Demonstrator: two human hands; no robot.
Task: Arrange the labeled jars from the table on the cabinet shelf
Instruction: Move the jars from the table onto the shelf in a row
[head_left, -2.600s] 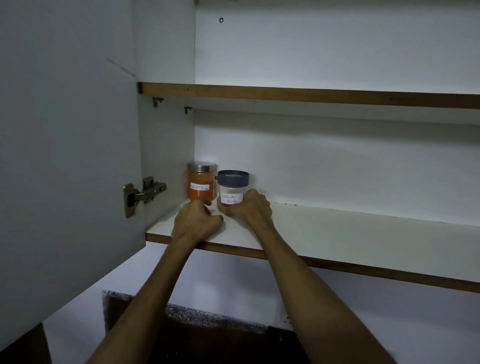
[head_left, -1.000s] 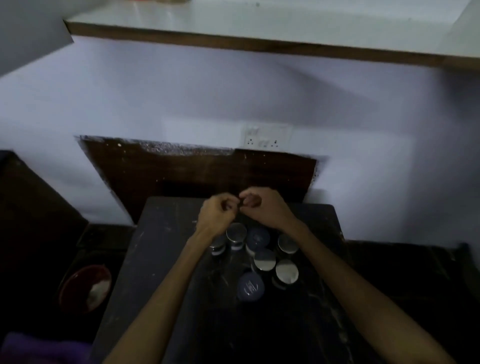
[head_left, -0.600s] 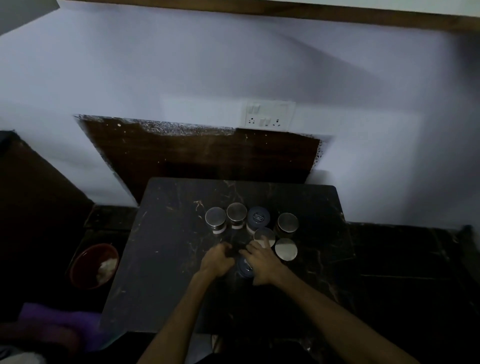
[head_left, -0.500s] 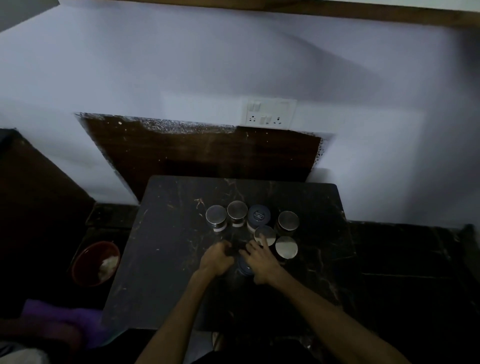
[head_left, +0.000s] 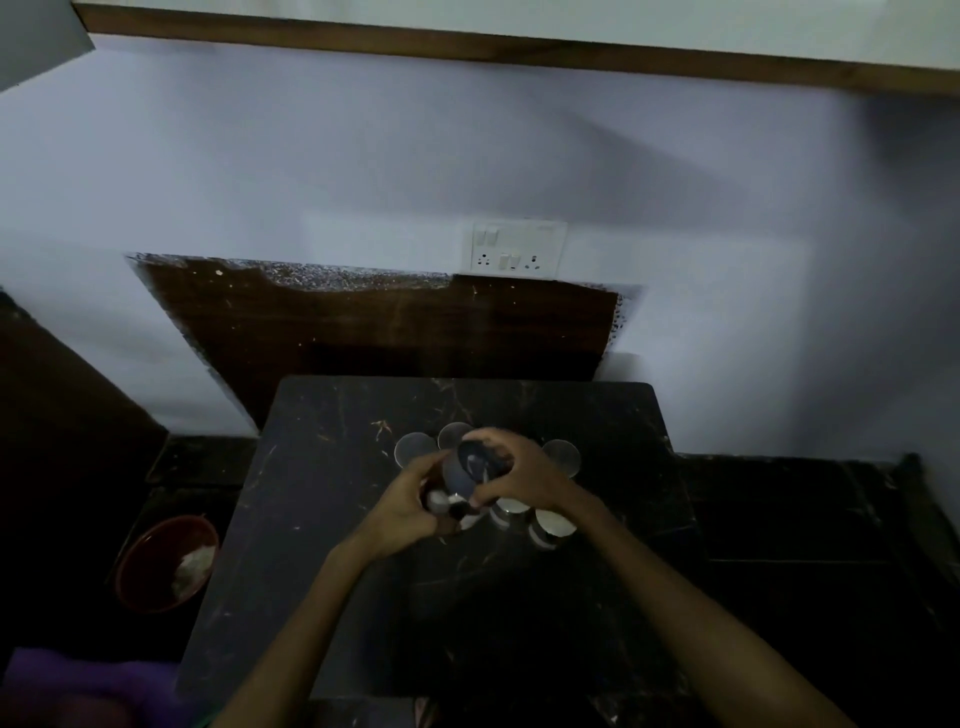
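A dark-lidded jar (head_left: 475, 467) is lifted above the black marble table (head_left: 322, 519), tilted toward me. Both hands hold it: my left hand (head_left: 410, 506) from the left and below, my right hand (head_left: 524, 475) from the right. Behind and under the hands stand several silver-lidded jars; one (head_left: 414, 451) is at the back left, another (head_left: 562, 457) at the back right, a third (head_left: 555, 526) at the front right. The cabinet shelf's wooden front edge (head_left: 467, 44) runs along the top of the view.
A red bowl (head_left: 166, 564) with something white in it sits low at the left of the table. A switch and socket plate (head_left: 517, 252) is on the white wall above a dark panel (head_left: 389, 327). A corner of the open cabinet door (head_left: 36, 41) shows top left.
The view dropped from the cabinet shelf to the table. Both hands came down onto the front dark-lidded jar, closed on it and lifted it off the table, tilting it.
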